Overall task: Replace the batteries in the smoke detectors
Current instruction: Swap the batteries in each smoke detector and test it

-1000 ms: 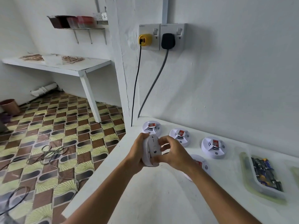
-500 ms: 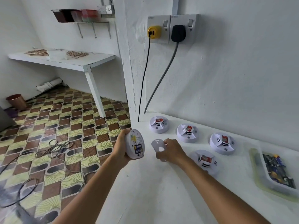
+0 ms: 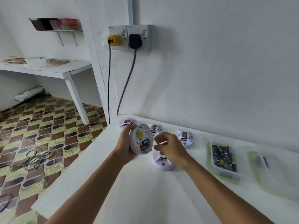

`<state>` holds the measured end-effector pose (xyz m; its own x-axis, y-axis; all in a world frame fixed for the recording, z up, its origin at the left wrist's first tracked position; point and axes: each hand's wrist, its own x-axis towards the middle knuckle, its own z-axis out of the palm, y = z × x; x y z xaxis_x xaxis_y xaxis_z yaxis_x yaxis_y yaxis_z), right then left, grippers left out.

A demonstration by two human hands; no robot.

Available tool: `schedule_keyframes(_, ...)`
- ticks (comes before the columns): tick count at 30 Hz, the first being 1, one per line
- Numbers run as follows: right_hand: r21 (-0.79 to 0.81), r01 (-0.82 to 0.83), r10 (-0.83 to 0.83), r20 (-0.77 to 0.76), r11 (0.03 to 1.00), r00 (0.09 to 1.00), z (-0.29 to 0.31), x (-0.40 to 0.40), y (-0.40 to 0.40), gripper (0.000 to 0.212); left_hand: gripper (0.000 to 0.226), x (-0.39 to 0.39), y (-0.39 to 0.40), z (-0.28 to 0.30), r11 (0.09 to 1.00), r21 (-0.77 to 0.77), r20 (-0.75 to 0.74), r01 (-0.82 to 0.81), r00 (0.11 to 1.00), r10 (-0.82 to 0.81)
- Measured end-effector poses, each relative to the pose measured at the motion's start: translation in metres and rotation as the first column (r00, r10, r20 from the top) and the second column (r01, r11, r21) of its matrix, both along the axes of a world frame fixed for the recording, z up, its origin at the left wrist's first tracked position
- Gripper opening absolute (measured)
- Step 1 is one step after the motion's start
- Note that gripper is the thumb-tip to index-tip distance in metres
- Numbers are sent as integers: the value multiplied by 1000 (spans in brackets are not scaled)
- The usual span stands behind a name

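Left hand (image 3: pixel 125 147): grips detector (image 3: pixel 141 139) above surface (image 3: pixel 145 191), on edge, underside toward camera, battery (image 3: pixel 145 145) exposed.
Right hand (image 3: pixel 169 147): fingers curled beside detector; contents blurred, cannot tell.
Other detectors: four, on surface; nearest (image 3: pixel 162 162) partly hidden.
Trays: two; batteries (image 3: pixel 224 156) uncountable.

Both forearms reach in from the six o'clock edge toward the middle of the view. The left hand (image 3: pixel 125 145) is turned palm toward three o'clock, its fingers (image 3: pixel 131 127) curled round a held smoke detector (image 3: pixel 141 139). The right hand (image 3: pixel 169 147) hovers just at the left hand's three o'clock, knuckles up, fingertips bent toward nine o'clock; what it holds cannot be told.
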<state>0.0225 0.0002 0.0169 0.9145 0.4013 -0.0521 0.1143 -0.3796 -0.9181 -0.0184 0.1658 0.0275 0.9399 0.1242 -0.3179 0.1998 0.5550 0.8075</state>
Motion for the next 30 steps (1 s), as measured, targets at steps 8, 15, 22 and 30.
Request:
schedule_keyframes(8, 75, 191, -187, -57, 979, 981, 20, 3, -203, 17, 45, 46, -200, 8, 976, -56, 123, 209, 972, -201)
schedule_keyframes(15, 152, 306, -292, -107, 940, 951, 20, 10, -300, 17, 46, 63, -313, 10, 949, -109, 123, 296, 951, -283)
schedule_keyframes(22, 277, 441, -416, -146, 853, 897, 8, 17, -322, 13, 66, 79, -350, 7, 952, -4, 164, 305, 940, -300)
schedule_keyframes(30, 415, 481, -419, -235, 772, 877, 11, 19, -329, 17, 52, 89, -361, 7, 921, 120, 261, 371, 883, -390)
